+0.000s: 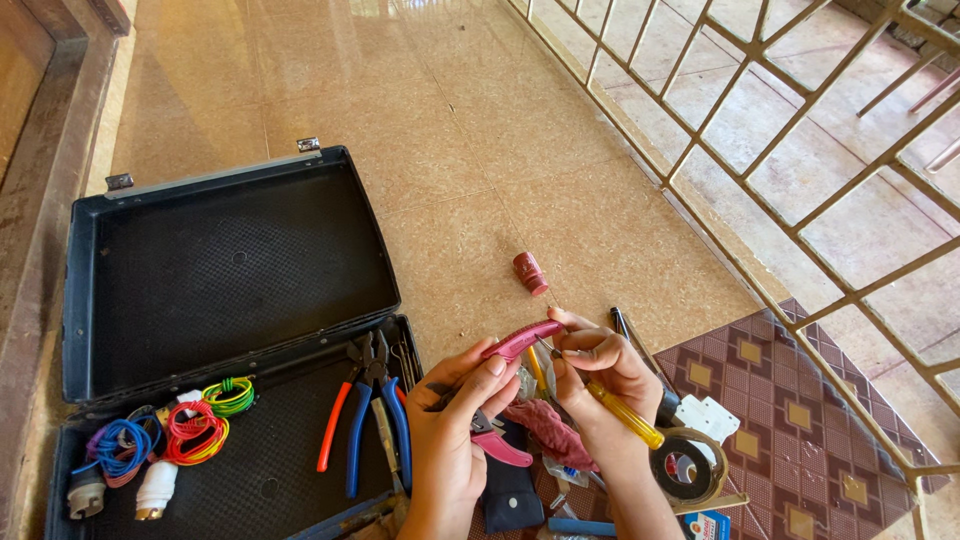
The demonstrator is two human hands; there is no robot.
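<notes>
Fingers of my left hand pinch pink-handled pliers; right hand grips yellow screwdriver. Open toolcase holds wire coils, blue pliers.

Both forearms run off the bottom edge, so only the hands show. The left hand covers the middle of the pink tool, and whether its jaws are open or shut cannot be told. The right hand hides the screwdriver shaft; its tip is too small to make out. The case is cut off at lower left. Small items at bottom centre are cropped and jumbled beyond naming.
</notes>
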